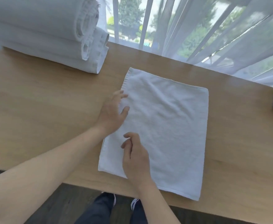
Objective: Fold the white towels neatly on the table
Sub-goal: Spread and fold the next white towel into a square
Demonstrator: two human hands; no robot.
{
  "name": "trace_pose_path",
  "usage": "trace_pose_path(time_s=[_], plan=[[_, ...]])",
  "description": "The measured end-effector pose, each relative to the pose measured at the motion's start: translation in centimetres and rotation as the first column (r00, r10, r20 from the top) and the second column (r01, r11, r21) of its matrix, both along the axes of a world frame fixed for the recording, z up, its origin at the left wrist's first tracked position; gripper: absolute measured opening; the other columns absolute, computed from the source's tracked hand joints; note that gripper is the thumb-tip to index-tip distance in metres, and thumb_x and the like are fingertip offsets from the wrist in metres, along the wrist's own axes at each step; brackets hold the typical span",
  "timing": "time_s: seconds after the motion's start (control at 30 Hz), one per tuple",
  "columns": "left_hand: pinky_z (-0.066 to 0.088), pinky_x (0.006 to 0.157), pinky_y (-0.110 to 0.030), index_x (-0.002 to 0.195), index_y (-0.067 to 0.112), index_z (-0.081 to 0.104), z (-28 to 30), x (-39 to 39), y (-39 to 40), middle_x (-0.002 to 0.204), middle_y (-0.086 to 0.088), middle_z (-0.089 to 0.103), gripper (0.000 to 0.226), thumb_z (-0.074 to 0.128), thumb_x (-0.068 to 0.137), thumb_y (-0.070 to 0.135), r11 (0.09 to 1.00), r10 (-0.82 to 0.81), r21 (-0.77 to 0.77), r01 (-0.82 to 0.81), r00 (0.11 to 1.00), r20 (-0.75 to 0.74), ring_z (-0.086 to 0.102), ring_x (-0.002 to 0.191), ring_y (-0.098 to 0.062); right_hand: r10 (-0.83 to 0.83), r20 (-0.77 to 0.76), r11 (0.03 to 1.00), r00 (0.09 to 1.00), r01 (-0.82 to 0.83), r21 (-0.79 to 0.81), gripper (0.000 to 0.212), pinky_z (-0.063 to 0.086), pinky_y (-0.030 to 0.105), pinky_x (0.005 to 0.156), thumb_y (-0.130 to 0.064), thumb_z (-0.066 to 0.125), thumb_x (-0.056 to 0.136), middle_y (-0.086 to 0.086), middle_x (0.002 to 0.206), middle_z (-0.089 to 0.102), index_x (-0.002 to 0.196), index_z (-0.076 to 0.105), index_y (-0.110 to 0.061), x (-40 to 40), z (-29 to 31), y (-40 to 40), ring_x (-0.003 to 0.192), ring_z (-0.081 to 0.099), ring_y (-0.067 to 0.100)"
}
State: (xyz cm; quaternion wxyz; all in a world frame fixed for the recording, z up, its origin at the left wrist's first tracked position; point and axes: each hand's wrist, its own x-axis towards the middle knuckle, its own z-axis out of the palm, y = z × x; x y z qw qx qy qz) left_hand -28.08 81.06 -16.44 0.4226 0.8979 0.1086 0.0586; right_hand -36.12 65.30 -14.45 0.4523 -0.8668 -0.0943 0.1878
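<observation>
Towel (pixel 165 123) flat on table (pixel 35 110); both hands open, left hand (pixel 113 112) and right hand (pixel 135 159) resting on it

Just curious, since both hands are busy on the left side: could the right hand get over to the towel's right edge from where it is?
Probably yes. The right hand rests on the flat towel, and the cloth between it and the right edge lies bare, nothing on it.

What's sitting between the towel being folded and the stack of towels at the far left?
Nothing: in the head view, only bare wooden table separates the flat towel from the stack of towels. The left hand rests on the flat towel's left edge, nearer the person.
</observation>
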Motion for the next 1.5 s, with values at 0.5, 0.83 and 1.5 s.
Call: trace_pose_path(time_s=[0.5, 0.83, 1.5], plan=[[-0.006, 0.124, -0.039, 0.160, 0.018, -0.005, -3.3, -9.3, -6.3, 0.168, 0.000, -0.010, 0.074, 0.009, 0.101, 0.061, 0.793, -0.177, 0.514, 0.328, 0.931, -0.320, -0.015, 0.153, -0.016, 0.426, 0.332, 0.843, 0.842, -0.235, -0.484, 0.048, 0.013, 0.038, 0.125, -0.019, 0.045, 0.105, -0.001, 0.162, 0.029, 0.152, 0.040, -0.020, 8.0, -4.0, -12.5, 0.152, 0.017, 0.015], [-0.016, 0.121, -0.050, 0.156, 0.031, -0.017, -0.8, 3.6, -0.1, 0.159, -0.001, -0.034, 0.067, 0.000, 0.099, 0.061, 0.521, -0.035, 0.764, 0.380, 0.904, -0.426, -0.027, 0.150, -0.027, 0.000, 0.263, 0.879, 0.965, 0.125, -0.460, 0.050, 0.014, 0.034, 0.120, -0.031, 0.035, 0.106, -0.004, 0.164, 0.024, 0.156, 0.031, -0.028, 3.3, -3.5, -7.6, 0.151, 0.018, 0.015], [0.004, 0.125, -0.049, 0.161, 0.029, 0.009, -3.7, 6.6, -12.1, 0.168, 0.001, 0.005, 0.070, 0.021, 0.098, 0.058, 0.709, -0.246, 0.597, 0.377, 0.924, -0.292, -0.002, 0.155, -0.025, 0.195, 0.283, 0.815, 0.939, 0.006, -0.580, 0.061, -0.012, 0.041, 0.123, -0.054, 0.008, 0.101, -0.006, 0.168, 0.000, 0.159, 0.014, -0.036, 19.6, -4.5, -11.4, 0.154, -0.008, 0.015]])
